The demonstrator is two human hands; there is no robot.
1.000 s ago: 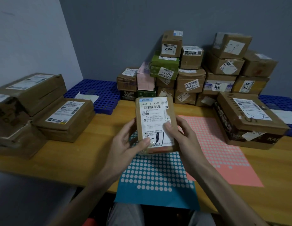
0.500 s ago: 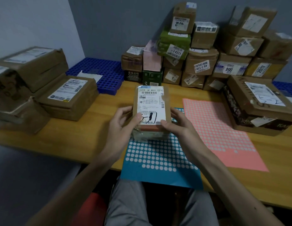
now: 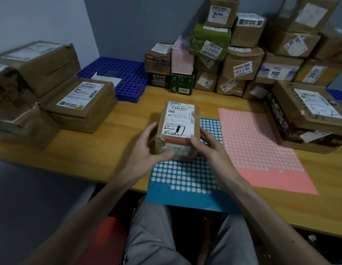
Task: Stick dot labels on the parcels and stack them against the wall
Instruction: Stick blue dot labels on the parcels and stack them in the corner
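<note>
A small brown parcel (image 3: 178,121) with a white shipping label on top stands on the upper part of the blue dot-label sheet (image 3: 185,180), near the table's front. My left hand (image 3: 147,150) holds its left side, thumb along the lower front edge. My right hand (image 3: 210,148) holds its right side, thumb on the front top corner. A pink dot-label sheet (image 3: 261,150) lies just to the right. Several labelled parcels form a stack (image 3: 240,62) against the grey back wall.
Flat brown parcels (image 3: 80,104) are piled at the left on the wooden table (image 3: 101,146). A large box (image 3: 307,115) sits at the right beside the pink sheet. A blue perforated plastic mat (image 3: 126,73) lies at the back left.
The parcel has come down from being held tilted up in the air and now stands on the blue sheet. Both hands have stayed on its sides.
</note>
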